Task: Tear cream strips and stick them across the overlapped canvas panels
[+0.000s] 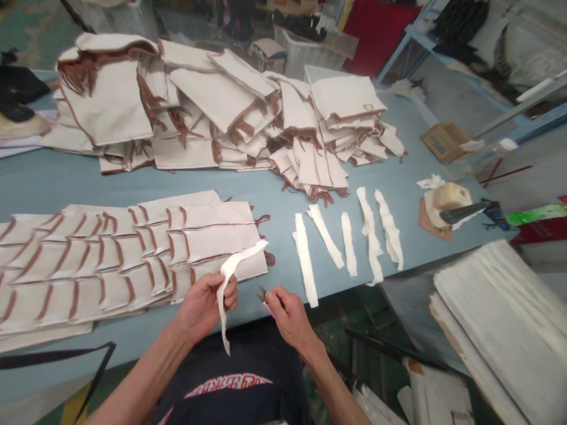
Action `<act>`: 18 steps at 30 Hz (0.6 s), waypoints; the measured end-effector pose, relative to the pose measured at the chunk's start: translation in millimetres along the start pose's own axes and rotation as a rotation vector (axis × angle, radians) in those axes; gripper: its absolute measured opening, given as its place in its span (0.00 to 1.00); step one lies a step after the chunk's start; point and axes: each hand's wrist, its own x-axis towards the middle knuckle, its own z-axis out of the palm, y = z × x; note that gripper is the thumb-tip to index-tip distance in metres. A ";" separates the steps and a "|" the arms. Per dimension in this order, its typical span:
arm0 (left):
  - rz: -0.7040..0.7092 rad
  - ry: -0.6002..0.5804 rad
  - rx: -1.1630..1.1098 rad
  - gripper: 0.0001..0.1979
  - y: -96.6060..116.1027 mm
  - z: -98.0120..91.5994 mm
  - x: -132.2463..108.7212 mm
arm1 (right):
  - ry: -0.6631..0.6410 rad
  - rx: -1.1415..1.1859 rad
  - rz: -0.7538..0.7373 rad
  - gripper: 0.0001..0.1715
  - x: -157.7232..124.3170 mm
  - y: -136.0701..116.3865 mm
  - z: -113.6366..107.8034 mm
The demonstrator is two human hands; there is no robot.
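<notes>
My left hand is closed on a narrow white fabric strip, which hangs down on one side and reaches up to the right. To its right, my right hand grips a small pair of thread snips with pink on the handle, blades pointing up and left. The blades are apart from the strip. Left of my hands lie overlapping cream fabric pieces with brown edging. Several more white strips lie side by side on the blue-grey table to the right.
A long heap of cream, brown-edged fabric pieces covers the table's back. An iron-like object with a dark handle and a cardboard box stand at the right. A stack of pale cloth sits beyond the table's front right edge.
</notes>
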 end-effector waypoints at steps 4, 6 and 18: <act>0.067 0.084 0.221 0.17 4.7 -10.1 -10.9 | 0.120 -0.242 0.176 0.28 -2.7 45.4 -0.8; 0.085 0.113 0.315 0.21 4.9 -15.0 -17.8 | 0.156 -0.286 0.217 0.28 1.8 60.6 -1.6; 0.138 0.069 -0.047 0.18 27.2 7.4 -64.4 | 0.146 -0.501 0.203 0.18 32.3 20.7 -23.0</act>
